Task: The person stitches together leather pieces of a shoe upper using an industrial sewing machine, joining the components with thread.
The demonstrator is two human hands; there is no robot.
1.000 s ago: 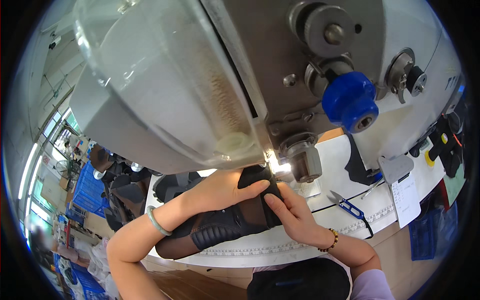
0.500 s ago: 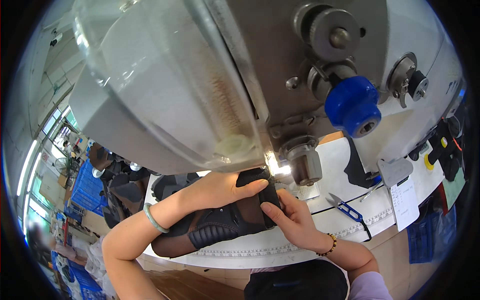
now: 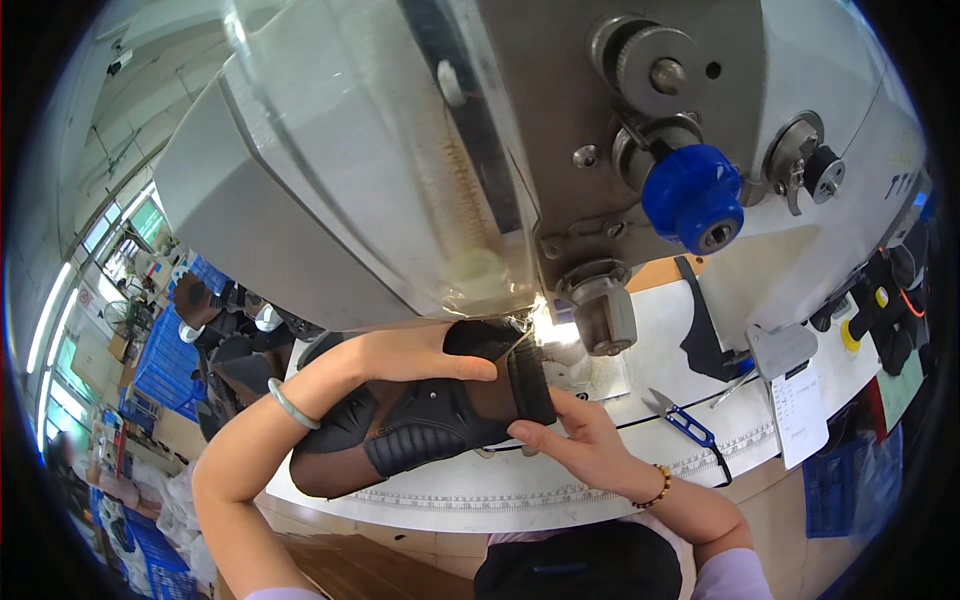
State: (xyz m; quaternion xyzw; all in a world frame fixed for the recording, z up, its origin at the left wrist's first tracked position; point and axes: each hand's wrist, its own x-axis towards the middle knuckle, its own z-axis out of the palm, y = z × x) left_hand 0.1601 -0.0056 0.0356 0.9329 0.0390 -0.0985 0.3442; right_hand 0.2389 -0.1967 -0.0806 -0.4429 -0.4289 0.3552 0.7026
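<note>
A black and brown shoe upper (image 3: 425,432) lies on the white table under the sewing machine head (image 3: 330,200). Its ribbed black panel faces me, and its collar end reaches the lit stitching spot. My left hand (image 3: 415,354) holds the upper from above, thumb stretched along the brown side and the other fingers partly hidden by it. At the collar edge my right hand (image 3: 585,442) pinches the black band, thumb in front and fingers behind. The needle itself is hidden by glare and the clear guard.
Blue-handled thread snips (image 3: 685,418) rest by a ruler strip (image 3: 740,440) on the right. Behind them lie a black cut piece (image 3: 705,335) and a white paper sheet (image 3: 800,415). More uppers (image 3: 245,365) are piled at left beside blue crates (image 3: 172,365). A blue knob (image 3: 692,200) juts from the machine.
The upper has turned and moved slightly left and towards me at its toe end. My left hand has slid left, and its thumb lies lower on the upper. My right hand keeps hold of the edge.
</note>
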